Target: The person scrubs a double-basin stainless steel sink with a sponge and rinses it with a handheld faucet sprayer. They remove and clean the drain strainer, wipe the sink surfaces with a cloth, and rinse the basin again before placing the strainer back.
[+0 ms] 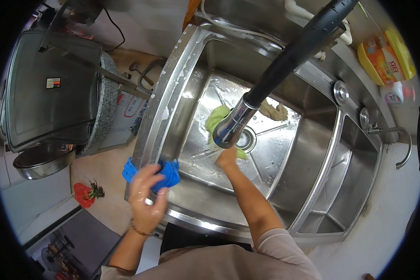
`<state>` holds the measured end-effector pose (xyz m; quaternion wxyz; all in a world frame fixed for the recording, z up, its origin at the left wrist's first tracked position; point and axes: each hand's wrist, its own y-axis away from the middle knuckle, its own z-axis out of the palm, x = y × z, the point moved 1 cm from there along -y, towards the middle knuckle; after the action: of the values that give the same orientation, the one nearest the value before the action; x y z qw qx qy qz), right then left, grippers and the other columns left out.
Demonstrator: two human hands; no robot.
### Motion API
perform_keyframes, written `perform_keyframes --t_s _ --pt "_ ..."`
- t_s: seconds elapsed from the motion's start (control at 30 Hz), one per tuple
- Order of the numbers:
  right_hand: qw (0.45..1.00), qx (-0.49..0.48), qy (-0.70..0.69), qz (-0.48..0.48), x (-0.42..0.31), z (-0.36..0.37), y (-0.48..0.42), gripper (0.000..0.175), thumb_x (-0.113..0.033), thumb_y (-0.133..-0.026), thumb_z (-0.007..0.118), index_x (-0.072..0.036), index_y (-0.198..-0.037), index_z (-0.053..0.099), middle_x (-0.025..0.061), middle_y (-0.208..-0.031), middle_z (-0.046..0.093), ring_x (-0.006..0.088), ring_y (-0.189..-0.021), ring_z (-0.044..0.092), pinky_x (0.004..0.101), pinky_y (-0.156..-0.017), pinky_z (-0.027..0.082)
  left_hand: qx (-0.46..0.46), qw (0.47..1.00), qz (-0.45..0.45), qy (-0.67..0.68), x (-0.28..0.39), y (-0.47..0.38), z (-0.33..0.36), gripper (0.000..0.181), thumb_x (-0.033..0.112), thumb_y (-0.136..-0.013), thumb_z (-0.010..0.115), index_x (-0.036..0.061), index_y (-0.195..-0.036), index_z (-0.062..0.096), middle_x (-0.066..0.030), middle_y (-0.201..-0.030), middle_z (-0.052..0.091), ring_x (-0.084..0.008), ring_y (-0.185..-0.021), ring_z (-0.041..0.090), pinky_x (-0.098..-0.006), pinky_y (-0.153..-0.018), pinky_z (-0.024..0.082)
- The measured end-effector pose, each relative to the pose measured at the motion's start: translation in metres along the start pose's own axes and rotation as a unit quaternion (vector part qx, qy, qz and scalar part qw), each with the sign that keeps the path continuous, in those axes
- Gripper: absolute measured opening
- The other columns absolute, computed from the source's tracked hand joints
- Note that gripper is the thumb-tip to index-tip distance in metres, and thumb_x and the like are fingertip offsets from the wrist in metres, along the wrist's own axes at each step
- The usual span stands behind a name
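Note:
My right hand (pixel 227 159) is down in the large steel sink basin (pixel 276 168), closed around a light green cloth (pixel 217 118). Bits of the cloth show on both sides of the hand, though the faucet head hides part of it. Water sprays from the black and chrome pull-down faucet (pixel 236 120) beside that hand. A wet brown cloth (pixel 274 110) lies in the basin past the drain (pixel 246 138). My left hand (pixel 148 196), wet and with fingers spread, hovers over a blue cloth (pixel 168 175) draped across the sink's left rim. It appears to hold nothing.
A smaller basin (pixel 336 192) adjoins on the right, with a small curved tap (pixel 406 147). A yellow detergent jug (pixel 386 59) and a white bottle (pixel 392 92) stand at the back right. Large trays (pixel 52 108) and a steel bowl (pixel 43 162) are at the left, near a red bag (pixel 82 196).

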<state>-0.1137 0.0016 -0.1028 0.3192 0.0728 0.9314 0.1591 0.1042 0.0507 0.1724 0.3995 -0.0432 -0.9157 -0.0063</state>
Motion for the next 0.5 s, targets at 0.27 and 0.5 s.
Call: perform_keyframes --t_s 0.27,0.5 --pt "0.936 -0.095 -0.337 0.019 -0.081 -0.083 0.056 0.034 -0.013 -0.072 0.062 0.003 -0.102 0.056 0.0260 -0.095 0.061 0.0407 -0.088 0.060 0.0447 -0.075 0.047 -0.088 0.637 -0.543 0.539 -0.058 -0.068 0.160 0.056 0.049 -0.087 0.057 0.0083 -0.126 0.052 -0.0130 -0.127 0.052 -0.0268 -0.115 0.051 -0.0392 -0.097 0.039" --pt "0.973 0.021 -0.213 -0.091 -0.104 -0.091 0.054 0.025 -0.025 -0.074 0.069 -0.002 -0.079 0.061 0.0226 -0.066 0.060 0.0431 -0.063 0.059 0.0448 -0.054 0.045 -0.076 0.498 -0.507 0.700 -0.076 -0.047 0.204 0.041 0.044 -0.094 0.046 0.0073 -0.103 0.062 -0.0098 -0.088 0.067 -0.0240 -0.075 0.066 -0.0363 -0.069 0.054"
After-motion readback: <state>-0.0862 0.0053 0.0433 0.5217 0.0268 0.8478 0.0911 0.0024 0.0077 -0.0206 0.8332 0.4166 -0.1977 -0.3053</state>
